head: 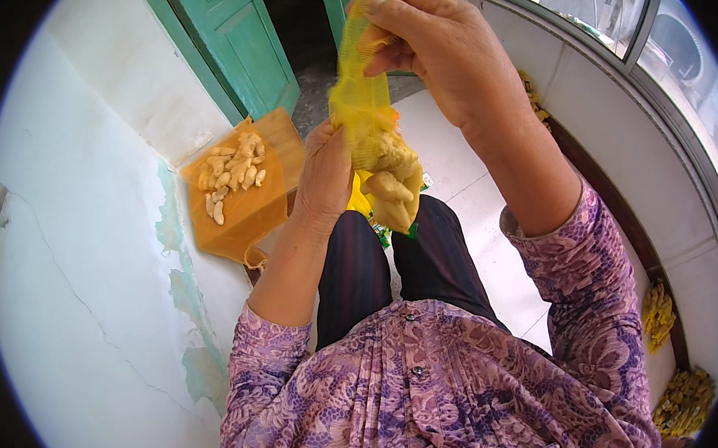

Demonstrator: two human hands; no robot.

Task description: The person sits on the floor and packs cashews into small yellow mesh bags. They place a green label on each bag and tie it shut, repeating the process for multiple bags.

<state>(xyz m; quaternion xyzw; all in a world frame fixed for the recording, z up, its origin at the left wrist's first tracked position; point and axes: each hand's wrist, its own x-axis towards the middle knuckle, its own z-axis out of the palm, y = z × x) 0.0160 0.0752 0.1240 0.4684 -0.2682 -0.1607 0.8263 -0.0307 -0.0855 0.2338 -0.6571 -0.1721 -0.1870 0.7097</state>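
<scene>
A yellow mesh bag (359,99) hangs in front of me with pieces of ginger (391,187) in its lower end. My right hand (427,38) pinches the upper end of the netting and holds it stretched upward. Lower down, my left hand (324,170) grips the mesh just above and beside the ginger. The filled part hangs over my knees. Part of the left fingers is hidden behind the netting.
To the left, loose ginger (233,167) lies on an orange mesh sack (240,226) spread over a wooden surface (284,138). Yellow bundles (657,315) and a larger pile (685,402) sit along the right wall. Green doors (240,39) stand ahead; windows (684,57) line the right.
</scene>
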